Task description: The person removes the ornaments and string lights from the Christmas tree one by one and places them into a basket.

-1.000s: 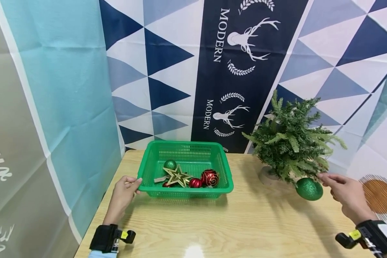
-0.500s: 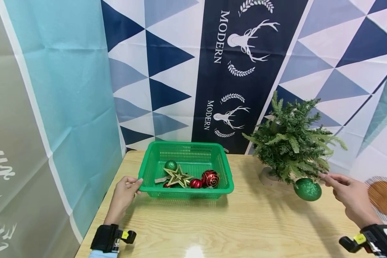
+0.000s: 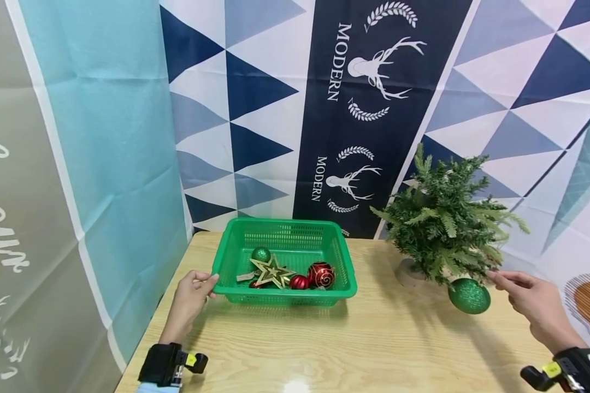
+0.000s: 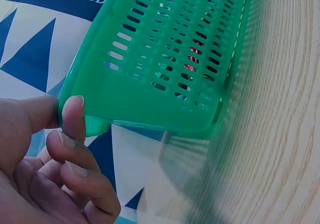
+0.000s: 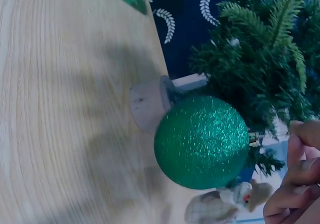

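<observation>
The green ball [image 3: 469,296] hangs just left of the right hand [image 3: 533,305], cap [image 5: 254,137] toward fingers [image 5: 306,133] that seem to pinch its loop [image 5: 276,135] beside the tree [image 3: 447,224]; the left hand [image 3: 192,297] pinches the basket [image 3: 285,293] by a corner.

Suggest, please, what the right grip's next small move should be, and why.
Before letting go, I would probably have the right grip ease the glittery green ball slightly nearer the tree: the ball hangs by the low branches, the grip pinches just off its metal cap, and no view plainly shows it hooked on.
</observation>
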`<action>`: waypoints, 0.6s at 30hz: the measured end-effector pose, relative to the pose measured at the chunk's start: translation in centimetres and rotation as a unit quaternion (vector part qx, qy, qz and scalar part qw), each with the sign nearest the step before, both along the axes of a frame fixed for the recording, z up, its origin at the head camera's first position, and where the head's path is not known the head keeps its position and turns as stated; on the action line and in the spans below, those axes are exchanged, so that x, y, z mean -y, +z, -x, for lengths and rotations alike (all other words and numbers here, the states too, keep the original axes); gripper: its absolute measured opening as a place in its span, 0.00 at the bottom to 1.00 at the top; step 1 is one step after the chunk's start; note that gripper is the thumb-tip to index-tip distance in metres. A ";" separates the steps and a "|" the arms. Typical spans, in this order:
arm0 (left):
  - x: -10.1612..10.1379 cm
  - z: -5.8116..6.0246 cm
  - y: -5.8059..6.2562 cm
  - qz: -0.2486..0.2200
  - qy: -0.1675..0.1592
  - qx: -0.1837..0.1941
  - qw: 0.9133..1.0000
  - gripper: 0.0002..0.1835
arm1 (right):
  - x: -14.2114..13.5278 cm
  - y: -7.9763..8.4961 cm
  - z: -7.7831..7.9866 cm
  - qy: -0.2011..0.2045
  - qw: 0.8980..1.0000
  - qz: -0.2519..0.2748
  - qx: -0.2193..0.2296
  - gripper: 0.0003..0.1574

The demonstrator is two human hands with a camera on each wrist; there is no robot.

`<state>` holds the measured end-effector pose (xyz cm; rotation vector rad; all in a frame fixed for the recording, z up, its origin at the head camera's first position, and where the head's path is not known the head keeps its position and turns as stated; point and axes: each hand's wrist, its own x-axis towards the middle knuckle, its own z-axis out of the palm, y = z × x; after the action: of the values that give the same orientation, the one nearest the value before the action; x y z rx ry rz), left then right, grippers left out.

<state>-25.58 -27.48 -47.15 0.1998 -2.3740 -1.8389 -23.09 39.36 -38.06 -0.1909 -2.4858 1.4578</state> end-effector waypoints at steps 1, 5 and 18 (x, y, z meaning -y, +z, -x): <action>0.0 0.0 0.0 0.001 0.001 0.001 1.000 0.20 | -0.1 0.1 -0.1 0.002 1.000 -0.005 -0.004 0.09; 0.2 0.1 0.1 -0.001 0.004 0.001 1.000 0.20 | -0.1 0.6 -0.3 -0.014 0.999 -0.023 -0.023 0.12; 0.0 0.1 -0.1 -0.009 0.002 0.004 1.000 0.20 | 0.4 2.3 -0.3 -0.075 0.995 0.013 -0.066 0.05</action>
<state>-25.73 -27.45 -47.21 0.2132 -2.3620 -1.8621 -22.75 38.96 -35.73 -0.2698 -2.2959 1.3959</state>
